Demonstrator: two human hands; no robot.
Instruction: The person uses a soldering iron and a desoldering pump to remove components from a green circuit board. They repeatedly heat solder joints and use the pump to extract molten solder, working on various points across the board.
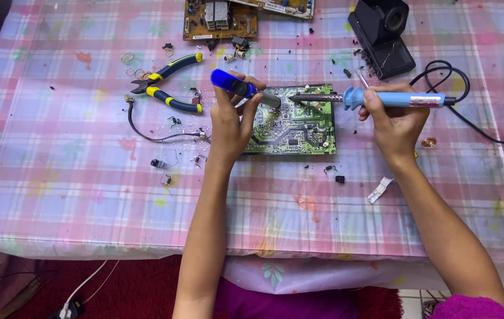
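A green circuit board (299, 127) lies flat on the table in the middle of the head view. My left hand (231, 121) grips a blue desoldering pump (237, 85), its grey tip resting on the board's upper left area. My right hand (393, 115) holds a light-blue soldering iron (393, 98) level, its metal tip pointing left and touching the board's top edge close to the pump tip. The iron's black cord (458, 112) loops off to the right.
Blue-and-yellow pliers (172, 82) lie left of the board, with a black wire (146, 133) and small loose components nearby. A brown circuit board (219, 20) sits at the far edge, a black soldering stand (382, 35) at the back right. The plaid tablecloth (57, 177) covers the table.
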